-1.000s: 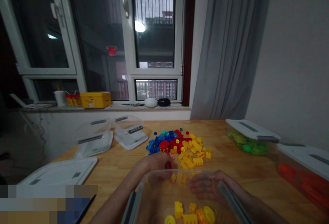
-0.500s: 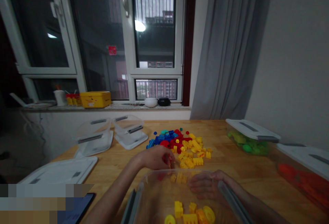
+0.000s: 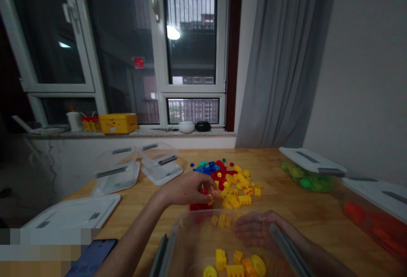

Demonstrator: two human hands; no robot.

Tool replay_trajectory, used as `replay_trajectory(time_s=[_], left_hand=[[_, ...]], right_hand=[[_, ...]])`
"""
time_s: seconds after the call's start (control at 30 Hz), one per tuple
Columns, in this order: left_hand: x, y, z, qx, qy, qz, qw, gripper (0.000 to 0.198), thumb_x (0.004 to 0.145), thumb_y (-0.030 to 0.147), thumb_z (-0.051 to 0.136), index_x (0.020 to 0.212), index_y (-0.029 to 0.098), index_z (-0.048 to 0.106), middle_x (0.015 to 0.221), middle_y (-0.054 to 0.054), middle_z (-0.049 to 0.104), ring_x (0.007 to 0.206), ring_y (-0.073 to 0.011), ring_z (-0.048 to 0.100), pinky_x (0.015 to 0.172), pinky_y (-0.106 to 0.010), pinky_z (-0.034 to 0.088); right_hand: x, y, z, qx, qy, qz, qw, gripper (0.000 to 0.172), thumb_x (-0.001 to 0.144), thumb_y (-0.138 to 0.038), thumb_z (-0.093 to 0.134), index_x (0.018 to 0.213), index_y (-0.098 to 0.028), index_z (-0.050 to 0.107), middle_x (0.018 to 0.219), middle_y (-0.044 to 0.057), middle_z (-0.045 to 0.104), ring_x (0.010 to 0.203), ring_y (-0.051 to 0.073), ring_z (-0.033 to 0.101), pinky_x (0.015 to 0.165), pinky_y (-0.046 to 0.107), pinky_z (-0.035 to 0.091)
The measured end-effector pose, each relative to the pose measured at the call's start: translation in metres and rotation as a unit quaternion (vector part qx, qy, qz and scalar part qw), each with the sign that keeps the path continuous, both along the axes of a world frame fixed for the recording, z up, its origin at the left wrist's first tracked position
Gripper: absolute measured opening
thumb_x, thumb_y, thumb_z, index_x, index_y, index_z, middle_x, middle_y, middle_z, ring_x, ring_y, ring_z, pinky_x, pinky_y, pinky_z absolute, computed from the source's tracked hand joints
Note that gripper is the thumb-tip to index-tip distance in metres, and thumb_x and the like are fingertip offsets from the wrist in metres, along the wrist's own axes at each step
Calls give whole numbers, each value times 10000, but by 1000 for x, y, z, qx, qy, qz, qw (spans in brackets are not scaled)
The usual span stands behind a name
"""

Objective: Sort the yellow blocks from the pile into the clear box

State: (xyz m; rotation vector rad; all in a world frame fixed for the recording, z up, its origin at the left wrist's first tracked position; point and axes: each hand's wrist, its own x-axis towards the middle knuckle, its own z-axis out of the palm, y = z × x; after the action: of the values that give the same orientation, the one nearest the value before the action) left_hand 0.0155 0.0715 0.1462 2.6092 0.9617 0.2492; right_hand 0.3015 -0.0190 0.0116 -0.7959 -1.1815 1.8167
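My left hand (image 3: 189,189) reaches over the pile from the left. Its fingers are bent together with a small yellow building block (image 3: 210,200) at the tips, partly hidden by them. Red blocks (image 3: 199,206) lie just below that hand. To its right spread several yellow blocks (image 3: 243,179); blue blocks (image 3: 208,169) are behind. A clear plastic box (image 3: 203,239) with grey side clips stands in front of me, with several yellow blocks (image 3: 235,270) inside. My right hand (image 3: 254,228) is at the box's far right side, fingers stretched out and seen through the clear wall.
Lidded boxes of green pieces (image 3: 310,179) and red pieces (image 3: 372,222) stand on the right. Clear boxes (image 3: 159,154) sit on white lids at the back left. Another white lid (image 3: 76,213) and a phone (image 3: 92,258) lie on the left.
My left hand has shifted slightly left and up, now covering some blue blocks. Red blocks show below it, and a yellow block is at its fingertips. My right hand stays put.
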Motion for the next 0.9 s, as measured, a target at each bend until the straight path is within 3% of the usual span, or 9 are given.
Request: replay_trajectory(time_s=[0.2, 0.4, 0.6, 0.9], left_hand=[[-2, -17, 18, 36, -9, -6, 999, 318, 860, 282, 699, 1166, 241, 776, 1141, -47, 805, 973, -234, 723, 868, -324, 497], [3, -31, 24, 52, -12, -30, 998, 287, 881, 316, 683, 1141, 235, 774, 1071, -51, 815, 924, -232, 734, 822, -324, 512], [7, -41, 24, 55, -26, -46, 997, 287, 867, 282, 694, 1141, 242, 769, 1071, -47, 812, 929, -217, 733, 822, -306, 523], [13, -64, 36, 26, -12, -50, 998, 364, 861, 323, 719, 1218, 256, 746, 996, -30, 776, 804, -185, 688, 672, -270, 461]], right_hand=[[6, 10, -15, -1, 41, 27, 999, 521, 877, -431, 573, 1224, -103, 782, 1325, 179, 750, 1243, 314, 686, 1149, 467, 427], [9, 13, -21, 10, 36, 31, 999, 549, 914, -441, 535, 1280, -95, 753, 1382, 199, 713, 1271, 321, 671, 1161, 484, 408], [17, 26, -33, -11, 32, 65, 997, 620, 854, -501, 614, 1298, -88, 744, 1413, 209, 690, 1338, 345, 628, 1206, 500, 369], [15, 19, -24, 3, 48, 71, 996, 569, 897, -461, 575, 1295, -94, 749, 1395, 187, 708, 1316, 343, 645, 1192, 485, 387]])
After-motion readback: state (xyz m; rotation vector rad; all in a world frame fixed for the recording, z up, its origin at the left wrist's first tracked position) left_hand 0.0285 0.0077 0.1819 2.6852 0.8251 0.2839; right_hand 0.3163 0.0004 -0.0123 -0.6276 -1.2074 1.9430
